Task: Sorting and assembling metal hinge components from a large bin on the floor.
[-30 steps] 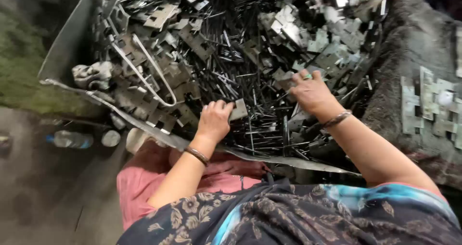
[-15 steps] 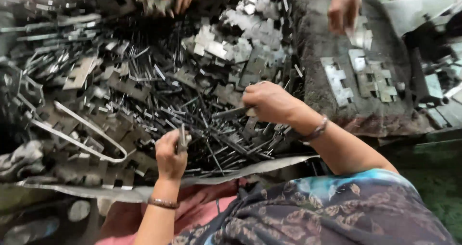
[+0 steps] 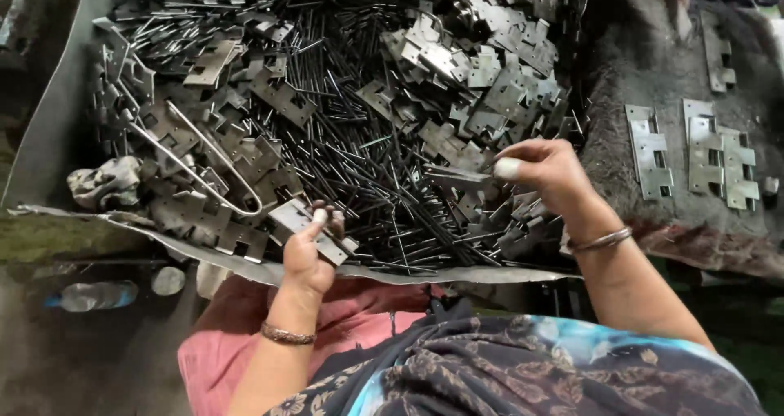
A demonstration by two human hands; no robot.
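Note:
A big pile of grey metal hinge plates [image 3: 482, 73] and thin dark metal pins [image 3: 351, 138] fills a shallow metal tray [image 3: 49, 130]. My left hand [image 3: 309, 253] is at the tray's near edge, fingers closed on a flat hinge plate [image 3: 304, 224] that rests partly on the pile. My right hand [image 3: 547, 171] is over the right side of the pile, pinching another flat hinge plate [image 3: 457, 177] between thumb and fingers. Both wrists wear metal bangles.
Right of the tray, a dark fuzzy mat [image 3: 621, 155] carries several assembled hinges [image 3: 723, 159] laid flat. A bent wire loop [image 3: 204, 163] and a dirty rag [image 3: 106, 183] lie on the pile's left. A plastic bottle [image 3: 90, 296] lies on the floor at lower left.
The view has swung and moved closer. My left hand now grips a hinge plate at the tray edge instead of a thin pin. My right hand has lifted a plate out of the pile.

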